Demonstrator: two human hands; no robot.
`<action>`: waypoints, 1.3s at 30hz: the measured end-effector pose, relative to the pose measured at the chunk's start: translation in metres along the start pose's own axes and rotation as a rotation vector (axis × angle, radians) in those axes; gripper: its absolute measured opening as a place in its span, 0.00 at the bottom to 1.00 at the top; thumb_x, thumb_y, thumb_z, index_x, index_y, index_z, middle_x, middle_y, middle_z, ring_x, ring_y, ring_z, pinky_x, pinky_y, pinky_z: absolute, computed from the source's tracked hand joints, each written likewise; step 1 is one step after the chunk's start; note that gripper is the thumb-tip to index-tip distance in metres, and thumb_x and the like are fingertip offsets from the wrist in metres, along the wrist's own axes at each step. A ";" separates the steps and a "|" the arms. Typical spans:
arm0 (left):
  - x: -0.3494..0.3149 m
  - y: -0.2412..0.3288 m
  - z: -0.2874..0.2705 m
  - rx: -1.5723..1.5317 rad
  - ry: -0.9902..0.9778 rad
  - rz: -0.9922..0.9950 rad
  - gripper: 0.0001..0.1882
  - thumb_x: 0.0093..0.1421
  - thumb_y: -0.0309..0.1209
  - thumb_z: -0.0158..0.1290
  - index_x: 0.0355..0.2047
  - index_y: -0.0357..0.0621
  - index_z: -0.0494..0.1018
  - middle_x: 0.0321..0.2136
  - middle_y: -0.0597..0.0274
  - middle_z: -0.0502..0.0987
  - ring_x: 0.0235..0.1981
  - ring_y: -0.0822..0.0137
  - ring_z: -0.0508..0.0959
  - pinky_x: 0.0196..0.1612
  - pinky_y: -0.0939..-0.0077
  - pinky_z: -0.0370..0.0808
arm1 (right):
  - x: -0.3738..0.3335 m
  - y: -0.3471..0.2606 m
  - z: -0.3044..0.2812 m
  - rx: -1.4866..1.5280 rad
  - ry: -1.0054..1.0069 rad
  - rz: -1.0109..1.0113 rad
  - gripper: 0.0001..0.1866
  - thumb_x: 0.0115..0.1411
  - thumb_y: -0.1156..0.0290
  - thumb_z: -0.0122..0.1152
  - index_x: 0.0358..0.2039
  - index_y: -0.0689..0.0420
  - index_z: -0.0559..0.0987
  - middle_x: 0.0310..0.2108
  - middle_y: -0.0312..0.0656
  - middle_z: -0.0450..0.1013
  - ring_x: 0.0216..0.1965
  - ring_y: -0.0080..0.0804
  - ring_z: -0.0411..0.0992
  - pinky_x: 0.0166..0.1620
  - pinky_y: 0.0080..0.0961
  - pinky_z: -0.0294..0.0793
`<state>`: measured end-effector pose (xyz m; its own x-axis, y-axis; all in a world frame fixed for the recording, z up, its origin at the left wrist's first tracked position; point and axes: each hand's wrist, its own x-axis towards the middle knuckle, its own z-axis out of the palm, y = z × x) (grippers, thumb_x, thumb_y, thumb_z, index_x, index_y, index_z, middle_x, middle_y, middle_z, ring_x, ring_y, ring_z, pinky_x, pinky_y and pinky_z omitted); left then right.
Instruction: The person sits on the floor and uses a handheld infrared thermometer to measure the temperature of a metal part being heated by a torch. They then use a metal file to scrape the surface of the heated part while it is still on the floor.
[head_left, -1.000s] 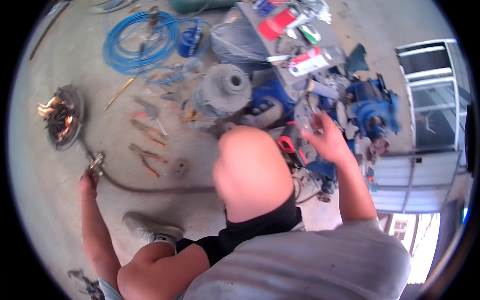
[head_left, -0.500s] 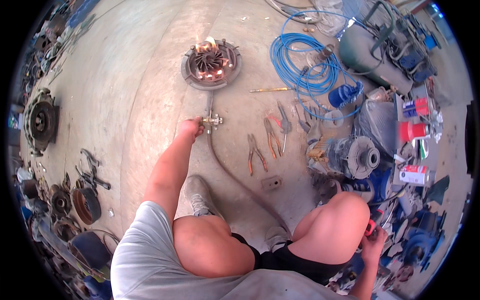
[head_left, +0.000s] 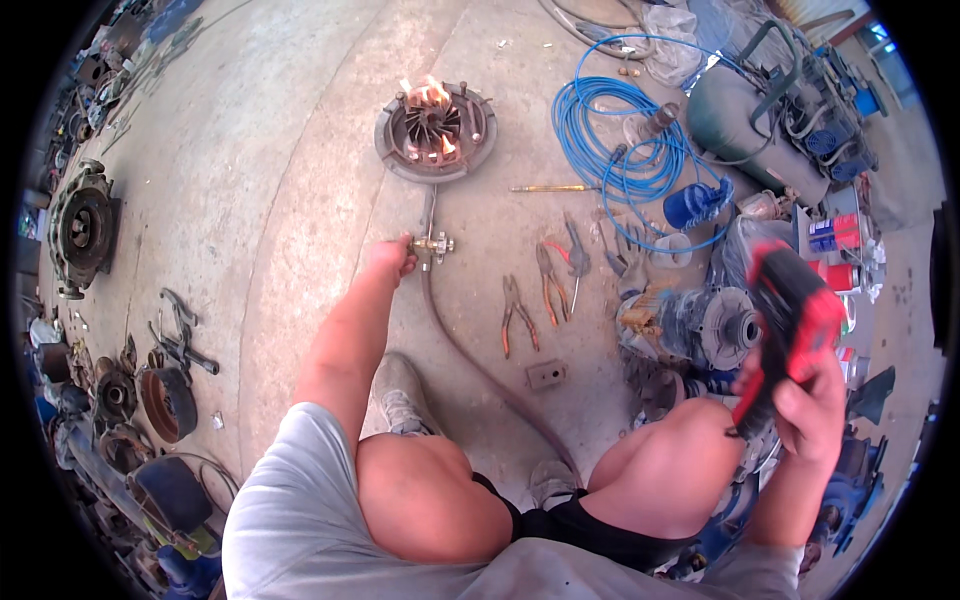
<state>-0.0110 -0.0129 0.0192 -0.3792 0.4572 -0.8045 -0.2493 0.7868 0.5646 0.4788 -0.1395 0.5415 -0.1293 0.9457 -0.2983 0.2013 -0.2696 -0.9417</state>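
At the brass gas valve (head_left: 435,245), my left hand (head_left: 393,257) is closed, its fingers pinching the knob on the near-left side. Beyond it, a round cast-iron gas burner (head_left: 437,175) stands on the floor. A dark finned impeller (head_left: 432,124) sits on the burner with orange flames around it. Over my right knee, my right hand (head_left: 812,400) grips a red and black pistol-shaped infrared thermometer (head_left: 793,315), held up off the floor and slightly blurred. The brown hose (head_left: 468,365) runs from the valve back between my feet.
Pliers (head_left: 518,315) and other hand tools lie right of the hose, near a small metal block (head_left: 546,374). Farther right are a coiled blue hose (head_left: 610,140), a compressor tank (head_left: 745,125), a motor housing (head_left: 725,328) and cans (head_left: 835,232). Metal parts (head_left: 82,230) line the left.
My right hand has risen from beside the right knee, bringing the thermometer up into full view. My left hand stays on the valve. The whole view has shifted slightly.
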 end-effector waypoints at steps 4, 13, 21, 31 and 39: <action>0.000 -0.002 0.012 -0.029 -0.033 0.008 0.17 0.73 0.45 0.58 0.40 0.43 0.79 0.31 0.63 0.82 0.23 0.71 0.81 0.22 0.76 0.80 | 0.064 0.023 0.047 0.246 -0.078 0.058 0.22 0.61 0.67 0.69 0.53 0.63 0.75 0.36 0.43 0.78 0.31 0.29 0.77 0.35 0.28 0.79; 0.011 -0.014 0.007 -0.094 -0.064 0.029 0.19 0.74 0.47 0.57 0.40 0.42 0.78 0.29 0.62 0.79 0.23 0.70 0.78 0.21 0.76 0.75 | 0.100 0.081 0.071 -0.514 -0.116 -0.071 0.29 0.65 0.62 0.72 0.58 0.68 0.74 0.48 0.55 0.80 0.51 0.39 0.79 0.56 0.34 0.76; 0.005 -0.007 0.007 0.028 -0.030 0.025 0.20 0.73 0.48 0.58 0.44 0.42 0.79 0.31 0.62 0.81 0.24 0.70 0.80 0.24 0.75 0.80 | 0.106 0.090 0.063 -0.577 -0.177 -0.053 0.29 0.64 0.63 0.73 0.59 0.67 0.73 0.47 0.56 0.80 0.51 0.42 0.79 0.56 0.36 0.76; -0.011 0.000 0.008 -0.054 0.002 0.039 0.15 0.72 0.40 0.61 0.41 0.37 0.81 0.30 0.58 0.82 0.21 0.70 0.79 0.21 0.77 0.77 | 0.100 0.075 0.077 0.097 -0.294 0.116 0.20 0.68 0.73 0.64 0.58 0.62 0.73 0.31 0.32 0.72 0.27 0.18 0.71 0.31 0.22 0.73; -0.012 -0.002 0.008 0.002 -0.038 0.036 0.14 0.73 0.44 0.59 0.44 0.46 0.80 0.32 0.66 0.82 0.27 0.73 0.81 0.27 0.77 0.81 | 0.104 0.068 0.116 0.097 -0.318 0.040 0.15 0.68 0.76 0.60 0.54 0.64 0.75 0.29 0.33 0.73 0.25 0.18 0.71 0.30 0.22 0.73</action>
<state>0.0011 -0.0168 0.0259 -0.3540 0.5001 -0.7903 -0.2347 0.7705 0.5927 0.3666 -0.0803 0.4282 -0.4229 0.8340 -0.3543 0.1208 -0.3357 -0.9342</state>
